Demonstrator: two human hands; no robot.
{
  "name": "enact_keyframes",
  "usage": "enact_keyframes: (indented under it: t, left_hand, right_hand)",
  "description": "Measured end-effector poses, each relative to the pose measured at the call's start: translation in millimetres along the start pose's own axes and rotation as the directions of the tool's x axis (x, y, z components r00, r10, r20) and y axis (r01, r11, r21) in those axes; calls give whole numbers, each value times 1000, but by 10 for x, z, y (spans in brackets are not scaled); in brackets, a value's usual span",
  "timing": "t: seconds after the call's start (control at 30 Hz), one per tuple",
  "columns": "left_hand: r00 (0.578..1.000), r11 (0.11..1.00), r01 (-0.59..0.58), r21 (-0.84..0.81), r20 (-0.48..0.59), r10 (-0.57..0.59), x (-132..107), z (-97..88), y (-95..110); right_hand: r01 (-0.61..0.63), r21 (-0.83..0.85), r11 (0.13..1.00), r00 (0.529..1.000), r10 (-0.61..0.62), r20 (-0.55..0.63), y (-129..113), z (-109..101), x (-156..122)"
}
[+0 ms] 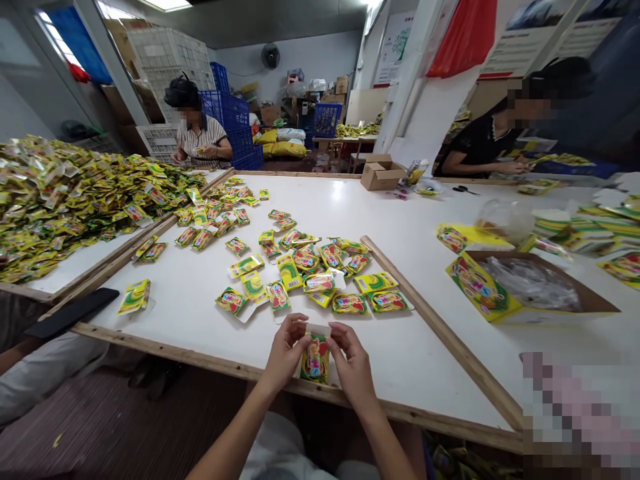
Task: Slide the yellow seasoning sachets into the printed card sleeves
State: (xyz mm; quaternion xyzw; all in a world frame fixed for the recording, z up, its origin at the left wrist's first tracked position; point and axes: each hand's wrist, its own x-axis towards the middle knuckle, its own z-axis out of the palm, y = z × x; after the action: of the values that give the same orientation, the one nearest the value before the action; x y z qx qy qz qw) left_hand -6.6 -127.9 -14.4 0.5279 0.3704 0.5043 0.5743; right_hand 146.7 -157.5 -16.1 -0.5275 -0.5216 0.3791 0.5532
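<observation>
Between my two hands, at the front edge of the white table, is a small yellow-and-green printed carton. Its top end points away from me and shows a pale flap. My left hand grips the carton's left side near the top, thumb on the printed face. On the opposite side my right hand pinches the upper right edge in the same way. Just beyond my hands lies a loose cluster of similar small cartons, some with white flaps sticking out.
A wooden strip divides the table on my right. Past it stands an open yellow display box with clear plastic inside. A large heap of cartons covers the left table. A brown cardboard box sits at the back. Two people work across the tables.
</observation>
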Motion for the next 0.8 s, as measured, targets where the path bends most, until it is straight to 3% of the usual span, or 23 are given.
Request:
enact_keyframes:
  t: [0.2,0.5,0.8]
  left_hand:
    - [999,974,-48,223,16,46,-30,-10,71]
    - [997,986,13,165,-72,-1,7,48,66]
    - [999,989,1,145,-45,6,-47,-12,-1]
  right_hand:
    - [97,-151,984,995,-93,37,-95,-20,-15]
    - [35,-210,977,999,-40,-19,-176,41,47]
    - [42,-136,990,999,-37,37,-111,5,0]
